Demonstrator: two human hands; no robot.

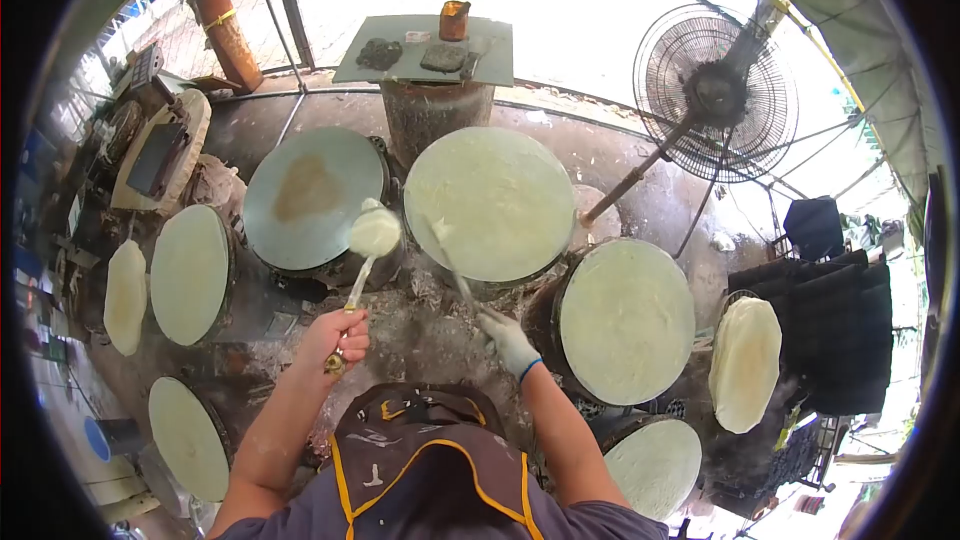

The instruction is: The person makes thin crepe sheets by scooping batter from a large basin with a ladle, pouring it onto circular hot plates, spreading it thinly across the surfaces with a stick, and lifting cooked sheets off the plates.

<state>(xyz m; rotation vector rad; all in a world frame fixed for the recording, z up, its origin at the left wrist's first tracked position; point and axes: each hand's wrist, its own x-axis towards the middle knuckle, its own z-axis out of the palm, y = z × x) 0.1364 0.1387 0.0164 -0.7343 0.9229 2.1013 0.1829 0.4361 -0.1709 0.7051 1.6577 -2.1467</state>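
Observation:
My bare left hand (340, 337) is wrapped round the handle of a ladle (361, 282). Pale, wet batter (376, 232) heaps over the ladle's head, beside the right edge of a griddle (318, 198) with a brown patch on it. In a white glove, my right hand (508, 342) grips a thin spatula (459, 280), whose blade reaches over the near left part of the far round griddle. That griddle is covered by a pale sheet of batter (490, 198). Whether the blade touches the sheet, I cannot tell.
More batter-covered griddles stand at the right (628, 322), left (190, 275) and lower left (188, 438). Flat pancakes are piled at the right (745, 365); another pile (126, 297) is far left. A large fan (717, 90) and a board-topped drum (435, 120) stand beyond.

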